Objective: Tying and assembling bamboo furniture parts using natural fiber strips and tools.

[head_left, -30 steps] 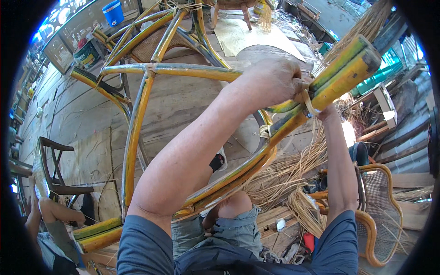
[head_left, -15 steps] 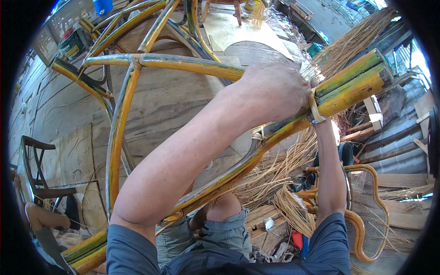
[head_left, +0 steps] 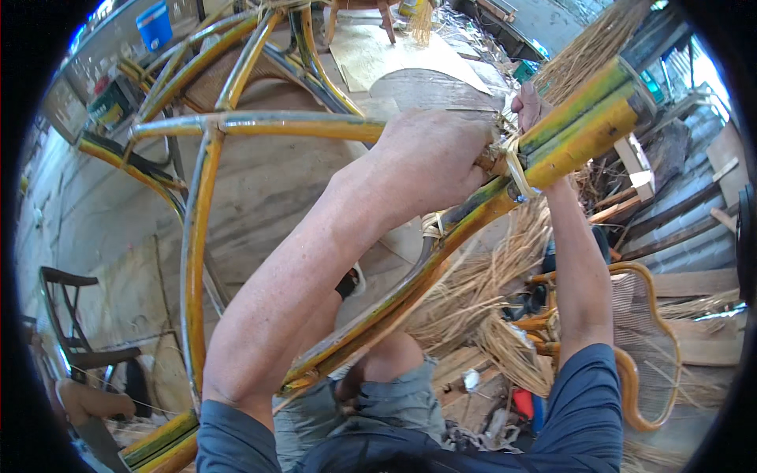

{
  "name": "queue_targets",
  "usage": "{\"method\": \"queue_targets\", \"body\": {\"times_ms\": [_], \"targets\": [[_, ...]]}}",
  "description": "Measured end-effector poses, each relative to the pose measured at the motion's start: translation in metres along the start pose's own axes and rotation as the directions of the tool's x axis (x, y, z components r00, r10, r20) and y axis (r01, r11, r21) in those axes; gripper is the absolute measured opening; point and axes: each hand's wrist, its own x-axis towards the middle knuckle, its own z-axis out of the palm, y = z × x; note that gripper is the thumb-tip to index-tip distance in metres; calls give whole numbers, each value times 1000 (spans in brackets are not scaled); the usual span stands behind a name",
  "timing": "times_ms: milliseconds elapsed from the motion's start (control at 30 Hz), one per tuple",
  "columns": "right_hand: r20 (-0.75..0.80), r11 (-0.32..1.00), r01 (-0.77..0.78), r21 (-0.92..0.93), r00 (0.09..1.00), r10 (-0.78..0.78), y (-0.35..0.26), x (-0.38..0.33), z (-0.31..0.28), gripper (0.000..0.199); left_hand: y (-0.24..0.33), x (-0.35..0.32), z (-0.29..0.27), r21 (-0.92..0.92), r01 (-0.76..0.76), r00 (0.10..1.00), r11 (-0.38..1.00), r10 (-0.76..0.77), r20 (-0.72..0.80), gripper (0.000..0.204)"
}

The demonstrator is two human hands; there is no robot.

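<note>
A thick pair of yellow-green rattan poles (head_left: 579,134) slants across the right side, part of a large chair-like frame (head_left: 197,260). Near its cut end, a pale rattan strip (head_left: 516,169) is wound round the poles. My left hand (head_left: 441,158) is closed beside this winding, its fingers curled over the strip and partly hidden. From below, my right arm passes behind the poles. Bent fingers of my right hand (head_left: 530,109) show above them, next to the winding; what they hold is hidden. A second binding (head_left: 432,225) sits lower on the frame.
Loose rattan strips (head_left: 489,307) lie on the floor below the poles, and a long bundle (head_left: 591,51) at the upper right. A woven-panel rattan piece (head_left: 643,339) stands at right. At left are a dark chair (head_left: 79,323) and another person's leg (head_left: 98,398). A blue cooler (head_left: 154,27) stands far back.
My left hand has drawn left and slightly down from the winding. Fingers of my right hand now rise higher above the poles. The whole view has shifted a little.
</note>
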Motion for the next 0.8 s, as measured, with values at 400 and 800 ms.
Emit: {"method": "queue_targets", "body": {"times_ms": [400,800], "targets": [[372,959,230,165,886,-277,-12,-54,-36,39,14,-29,-41,-216,282,941,935,-227,250,82],[141,825,435,360,849,-509,7,-82,-10,6,42,-35,-12,-356,311,895,881,-398,-202,77]]}}
